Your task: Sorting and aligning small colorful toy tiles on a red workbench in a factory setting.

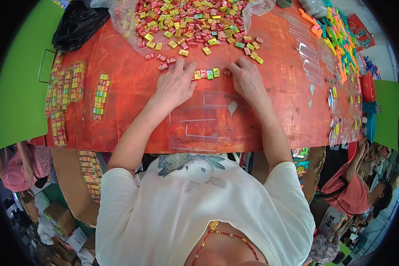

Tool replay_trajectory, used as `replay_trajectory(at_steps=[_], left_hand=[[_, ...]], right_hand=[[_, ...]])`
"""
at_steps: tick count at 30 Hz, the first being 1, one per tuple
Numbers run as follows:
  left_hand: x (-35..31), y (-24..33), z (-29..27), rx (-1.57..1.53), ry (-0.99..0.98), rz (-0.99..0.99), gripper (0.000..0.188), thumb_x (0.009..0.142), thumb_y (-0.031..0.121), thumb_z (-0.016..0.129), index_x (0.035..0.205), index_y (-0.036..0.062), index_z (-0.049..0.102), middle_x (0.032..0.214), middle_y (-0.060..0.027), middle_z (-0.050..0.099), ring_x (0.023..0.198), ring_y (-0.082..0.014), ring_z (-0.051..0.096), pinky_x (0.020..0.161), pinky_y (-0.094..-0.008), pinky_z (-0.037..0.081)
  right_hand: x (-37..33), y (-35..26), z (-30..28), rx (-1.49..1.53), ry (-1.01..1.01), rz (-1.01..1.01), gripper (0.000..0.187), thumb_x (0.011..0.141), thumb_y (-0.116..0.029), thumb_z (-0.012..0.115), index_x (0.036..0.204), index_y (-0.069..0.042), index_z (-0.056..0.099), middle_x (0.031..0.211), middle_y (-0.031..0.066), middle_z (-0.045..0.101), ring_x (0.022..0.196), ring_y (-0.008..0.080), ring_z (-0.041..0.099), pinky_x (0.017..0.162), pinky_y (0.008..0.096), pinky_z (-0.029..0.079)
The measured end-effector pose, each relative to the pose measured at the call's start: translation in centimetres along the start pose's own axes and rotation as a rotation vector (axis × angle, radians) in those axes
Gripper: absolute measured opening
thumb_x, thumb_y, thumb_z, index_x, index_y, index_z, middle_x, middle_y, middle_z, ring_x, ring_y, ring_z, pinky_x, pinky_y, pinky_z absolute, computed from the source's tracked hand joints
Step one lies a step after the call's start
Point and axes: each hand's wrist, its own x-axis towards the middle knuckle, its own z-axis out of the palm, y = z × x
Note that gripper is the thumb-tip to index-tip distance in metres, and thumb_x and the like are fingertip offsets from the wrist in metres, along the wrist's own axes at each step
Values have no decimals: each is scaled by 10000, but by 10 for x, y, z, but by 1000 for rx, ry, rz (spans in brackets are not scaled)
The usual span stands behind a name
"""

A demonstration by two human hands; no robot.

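Note:
Small candy-like boxes in yellow, pink and green form a short row [207, 74] on the red table, between my two hands. My left hand [176, 83] rests at the row's left end, its fingers bent but apart and nothing seen in them. A few loose red boxes [162, 66] lie by its fingertips. On the other side, my right hand [249, 80] has its fingers curled in, with a small dark red box [227, 72] at the thumb and index tips. Clear plastic trays [204, 131] lie closer to me, below the row.
A big heap of little boxes [190, 24] spreads from a clear bag at the far side. Filled trays [66, 86] and a single filled tray [101, 96] are on the left. Clear trays [309, 55] and bright plastic pieces [337, 35] lie right. Open cartons [73, 177] stand below the table edge.

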Motion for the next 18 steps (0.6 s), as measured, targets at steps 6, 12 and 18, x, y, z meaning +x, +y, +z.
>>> replay_trajectory(at_steps=[6,12,18], left_hand=[[2,0,4,-10,-5,-3,521,856,230,739,1305,80,522,1159,-203,502,1015,-394,651,756,-491,581],[4,7,10,-7,-4,24,454,912,242,686,1327,111,557,1148,-169,513,984,-372,670,734,-493,578],[11,10,14,-9,17,32,283,926,201,656,1194,128,600,1076,-173,548,919,-402,677,692,-514,572]], right_hand=[[3,-16,1,206,26,16,263,834,-46,641,1094,-83,657,907,139,583,885,339,607,785,443,491],[6,-27,-8,167,-102,30,404,836,-119,722,1225,-87,617,960,150,584,924,344,618,816,438,505],[8,-29,6,29,-225,-2,416,856,-131,709,1257,-87,611,995,151,582,936,351,620,829,437,515]])
